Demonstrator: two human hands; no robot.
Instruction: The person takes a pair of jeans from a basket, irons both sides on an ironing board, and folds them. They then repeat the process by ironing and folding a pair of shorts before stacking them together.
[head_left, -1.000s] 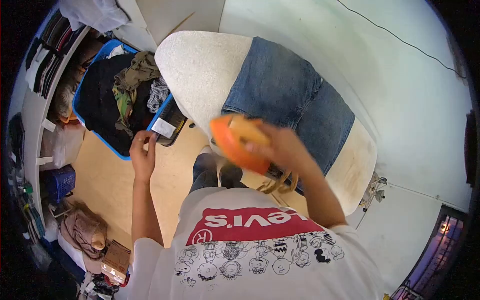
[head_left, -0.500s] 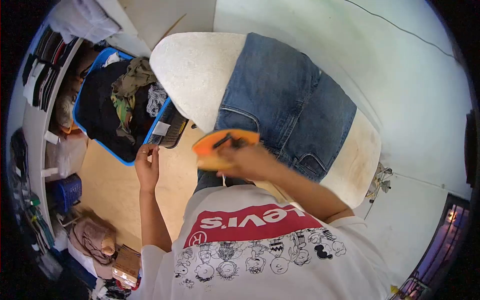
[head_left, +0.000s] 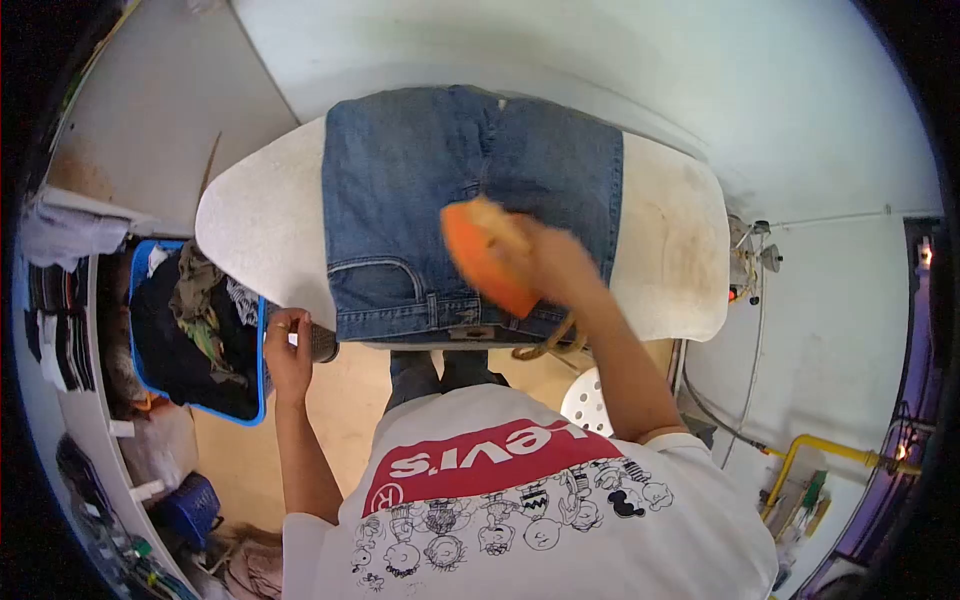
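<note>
Blue denim jeans (head_left: pixel 400 210) lie flat across a pale ironing board (head_left: pixel 262 215), waistband towards me. My right hand (head_left: pixel 560 262) is wrapped round an orange iron (head_left: pixel 480 262), blurred by motion, over the waist and front of the jeans. Whether the iron touches the cloth cannot be made out. My left hand (head_left: pixel 288 350) is at the board's near left edge, beside the blue basket, fingers curled together; what they hold, if anything, is too small to tell.
A blue-rimmed basket (head_left: pixel 262 385) of dark clothes stands left of the board. Shelves with folded clothes (head_left: pixel 62 320) line the left side. A white stool with holes (head_left: pixel 588 402) is below my right arm. Yellow pipe (head_left: pixel 840 445) runs at the right.
The view has turned, so the board now lies level across it. My right hand and the iron have moved from near the waistband's left end to farther up and right over the jeans.
</note>
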